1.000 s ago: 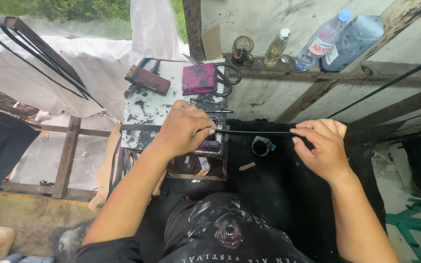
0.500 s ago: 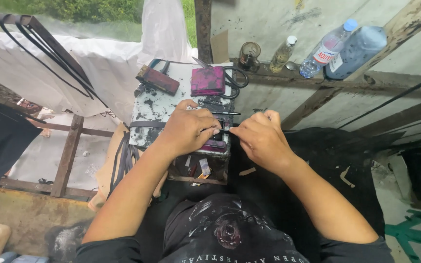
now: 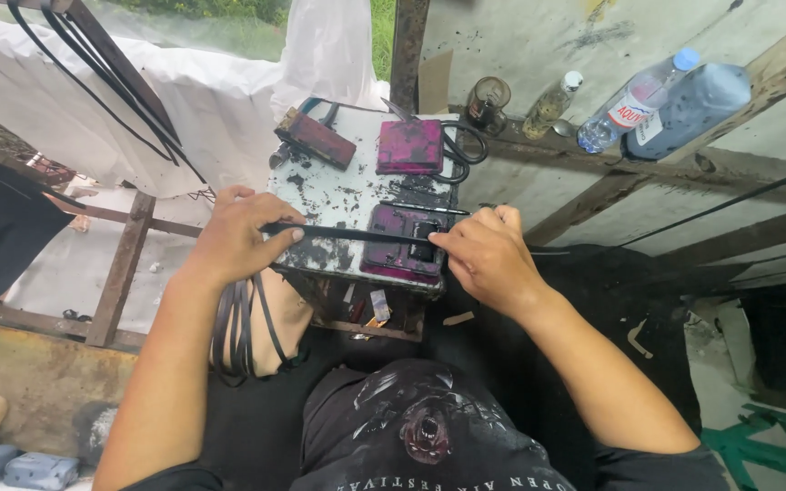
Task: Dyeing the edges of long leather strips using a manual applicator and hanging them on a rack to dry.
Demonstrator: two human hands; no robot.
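A thin black strip [image 3: 357, 235] is stretched level between my two hands, just above the front of a small stained white work stand [image 3: 338, 195]. My left hand [image 3: 234, 236] pinches its left end, and several more black strips [image 3: 238, 327] hang in loops below that hand. My right hand [image 3: 484, 255] pinches the strip's right end beside an open magenta ink pad [image 3: 402, 244].
On the stand lie a second magenta pad [image 3: 409, 145], a dark red block [image 3: 316, 136] and black scissors [image 3: 461, 145]. A ledge behind holds a brown jar [image 3: 487, 98], a small bottle [image 3: 552, 105] and two plastic bottles [image 3: 634, 102]. Black cords [image 3: 111, 73] hang upper left.
My left hand has slid left along the strip, and my right hand has stayed near the pad, so the strip now spans the stand's front. A second ago my right hand was far out right.
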